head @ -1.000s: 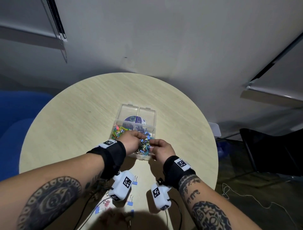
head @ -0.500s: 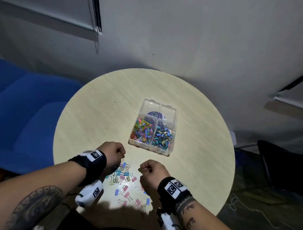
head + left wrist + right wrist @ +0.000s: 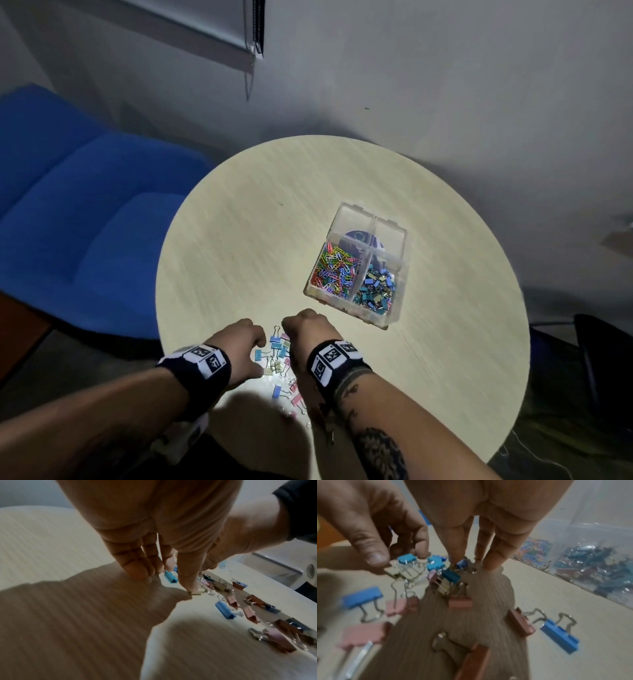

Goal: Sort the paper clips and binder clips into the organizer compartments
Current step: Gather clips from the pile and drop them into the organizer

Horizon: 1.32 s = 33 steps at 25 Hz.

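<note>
A clear organizer (image 3: 397, 310) stands right of centre on the round table. Its near-left compartment holds coloured paper clips (image 3: 334, 270), its near-right one small binder clips (image 3: 375, 291). Loose blue, pink and beige binder clips (image 3: 278, 354) lie near the front edge between my hands. My left hand (image 3: 239, 346) reaches down onto the pile: a blue clip (image 3: 169, 577) sits between its fingers and thumb, and the thumb tip presses a beige clip (image 3: 196, 593). My right hand (image 3: 305, 329) pinches a small blue clip (image 3: 462, 562) between thumb and finger.
The organizer's two far compartments show no clips, only a blue sticker (image 3: 359, 236) under them. More binder clips (image 3: 559, 635) lie scattered toward me. A blue sofa (image 3: 85, 212) stands left of the table (image 3: 257, 240), a dark chair (image 3: 603, 359) at the right.
Both hands left the organizer and came back to the loose pile near the table edge. They have since closed in together on the clips.
</note>
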### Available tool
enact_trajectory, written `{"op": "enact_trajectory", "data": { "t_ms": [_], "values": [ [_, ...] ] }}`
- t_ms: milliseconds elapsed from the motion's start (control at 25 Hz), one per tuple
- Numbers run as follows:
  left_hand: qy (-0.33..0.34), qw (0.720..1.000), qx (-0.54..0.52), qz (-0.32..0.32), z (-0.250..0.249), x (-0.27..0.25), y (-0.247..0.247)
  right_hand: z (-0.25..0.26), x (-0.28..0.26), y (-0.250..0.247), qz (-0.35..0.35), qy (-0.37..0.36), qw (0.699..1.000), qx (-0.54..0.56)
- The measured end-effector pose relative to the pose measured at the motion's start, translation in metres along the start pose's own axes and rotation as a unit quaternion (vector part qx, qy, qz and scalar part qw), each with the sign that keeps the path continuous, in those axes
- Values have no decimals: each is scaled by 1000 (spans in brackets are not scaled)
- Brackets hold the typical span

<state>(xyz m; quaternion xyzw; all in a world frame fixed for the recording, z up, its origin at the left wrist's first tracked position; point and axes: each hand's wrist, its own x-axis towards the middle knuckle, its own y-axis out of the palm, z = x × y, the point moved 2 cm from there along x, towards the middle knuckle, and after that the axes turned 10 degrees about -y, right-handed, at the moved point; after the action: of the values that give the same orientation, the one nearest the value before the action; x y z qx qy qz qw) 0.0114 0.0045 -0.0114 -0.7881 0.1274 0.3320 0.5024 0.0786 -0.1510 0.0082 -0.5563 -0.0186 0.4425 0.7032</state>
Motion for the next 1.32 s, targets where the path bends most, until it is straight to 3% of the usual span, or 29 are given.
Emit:
{"op": "enact_trajectory", "data": {
  "t_ms": [120,240,480,640,760,800,920,1000,1040,1080,1200,1240,1280,1320],
  "values": [
    [8,1000,7,3,0,5,9,-1,10,9,55,-16,997,-51],
    [35,999,29,-4,-1,9,8,-12,9,11,55,-18,997,-54],
    [47,999,28,-2,0,9,1,-33,-11,9,-45,36,997,58],
    [-1,998,-67,-15,7,9,-10,-43,-31,6,-100,122,963,219],
    [-16,974,-227,12,6,7,-7,-46,-45,7,-151,190,903,356],
    [-22,961,-274,20,4,8,-5,-46,-49,7,-178,203,857,439],
    [-42,929,-366,43,0,8,-1,-45,-53,7,-229,241,655,678],
    [-49,910,-408,57,-3,7,1,-44,-55,8,-219,272,594,725],
    [-59,896,-435,65,-4,8,2,-44,-55,10,-199,276,588,734],
    [-72,881,-462,75,-5,9,4,-44,-55,12,-176,277,619,713],
    [-116,835,-526,111,-11,9,5,-32,-51,13,-66,220,873,430],
    [-130,827,-535,117,-12,8,5,-27,-48,14,-38,193,930,311],
    [-138,819,-544,120,-12,6,3,-22,-43,16,-17,163,964,207],
    [-141,809,-557,124,-11,4,2,-19,-38,18,-7,141,981,137]
  ]
}}
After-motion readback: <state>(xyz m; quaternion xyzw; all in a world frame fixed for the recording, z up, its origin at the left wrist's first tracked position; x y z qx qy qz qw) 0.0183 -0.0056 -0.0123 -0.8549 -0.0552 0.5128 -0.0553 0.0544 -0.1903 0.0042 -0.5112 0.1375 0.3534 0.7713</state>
